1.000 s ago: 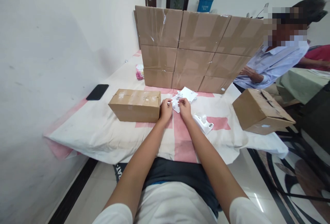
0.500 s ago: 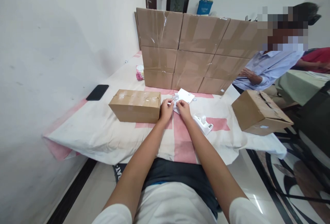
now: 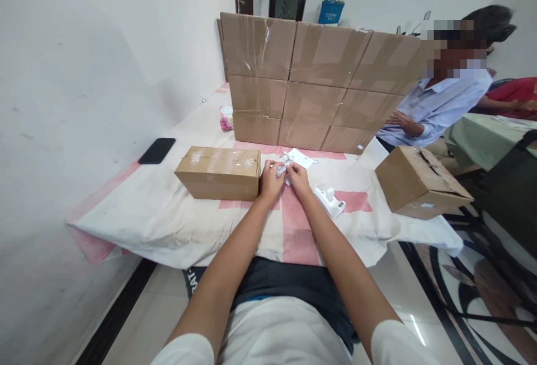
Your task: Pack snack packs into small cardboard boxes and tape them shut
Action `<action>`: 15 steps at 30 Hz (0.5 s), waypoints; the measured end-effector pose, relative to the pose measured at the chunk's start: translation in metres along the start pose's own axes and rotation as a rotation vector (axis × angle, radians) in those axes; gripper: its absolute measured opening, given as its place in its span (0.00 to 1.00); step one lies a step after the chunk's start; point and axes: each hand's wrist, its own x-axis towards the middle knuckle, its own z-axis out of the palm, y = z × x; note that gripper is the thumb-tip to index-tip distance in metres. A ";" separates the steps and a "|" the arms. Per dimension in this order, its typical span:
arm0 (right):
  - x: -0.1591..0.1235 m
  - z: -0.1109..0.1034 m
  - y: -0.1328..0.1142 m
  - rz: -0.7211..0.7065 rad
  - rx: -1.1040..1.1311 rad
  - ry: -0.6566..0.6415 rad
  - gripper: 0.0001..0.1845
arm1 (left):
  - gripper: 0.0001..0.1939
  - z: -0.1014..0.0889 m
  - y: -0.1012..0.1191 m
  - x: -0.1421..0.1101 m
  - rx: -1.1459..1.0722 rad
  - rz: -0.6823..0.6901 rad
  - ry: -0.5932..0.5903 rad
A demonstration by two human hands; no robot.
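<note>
Between my two hands is a small crumpled white piece [image 3: 281, 169] that looks like paper; its exact kind is hard to make out. My left hand [image 3: 272, 179] is closed on it, fingers curled, close to the right end of a taped cardboard box [image 3: 218, 172]. My right hand [image 3: 298, 177] pinches at the same white piece from the other side. Just beyond my fingers lies a flat white sheet [image 3: 301, 158] with small marks. A white tape dispenser [image 3: 330, 202] sits on the cloth to the right of my right wrist.
Stacked cardboard boxes [image 3: 314, 85] form a wall across the back of the cloth-covered table [image 3: 168, 219]. A black phone [image 3: 157, 151] lies at left, a pink-and-white packet [image 3: 226, 118] behind. Another box [image 3: 419, 183] stands at the right edge, near a seated person [image 3: 448, 102].
My fingers have shifted slightly around the white piece, and more of it shows, bunched up, by my left hand. The box, sheet and dispenser stay in place.
</note>
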 end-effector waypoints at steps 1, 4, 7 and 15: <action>0.000 0.000 0.000 -0.002 0.001 -0.002 0.17 | 0.13 0.000 0.000 0.000 0.002 0.001 0.000; 0.000 0.000 -0.001 -0.008 0.003 -0.002 0.16 | 0.12 0.000 -0.001 0.001 0.004 0.006 -0.005; 0.000 0.000 -0.001 -0.015 0.003 0.002 0.16 | 0.11 0.000 -0.001 0.001 0.010 0.010 -0.010; 0.000 -0.001 0.001 -0.012 -0.006 0.005 0.14 | 0.10 0.000 0.000 0.000 0.059 0.000 -0.021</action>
